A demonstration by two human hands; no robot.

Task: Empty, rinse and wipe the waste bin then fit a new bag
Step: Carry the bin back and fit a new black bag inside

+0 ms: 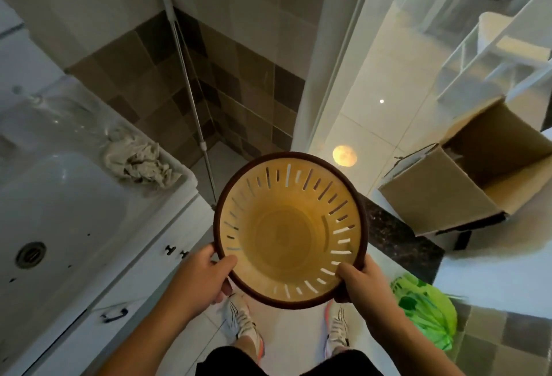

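A round tan waste bin (286, 235) with a dark brown rim and slotted walls is held upright at waist height, and I look straight down into it. Its inside holds nothing and has no bag. My left hand (206, 274) grips the rim at the near left, thumb inside the wall. On the near right of the rim, my right hand (363, 281) holds it the same way. A bright green bag (424, 307) lies bunched on the floor to the right of my feet.
A white sink (59, 211) with a drain and a crumpled grey cloth (140, 162) on its ledge stands at the left, above cabinet doors. A mop handle (191, 101) leans in the tiled corner. An open cardboard box (466, 172) sits at the right beyond a dark threshold.
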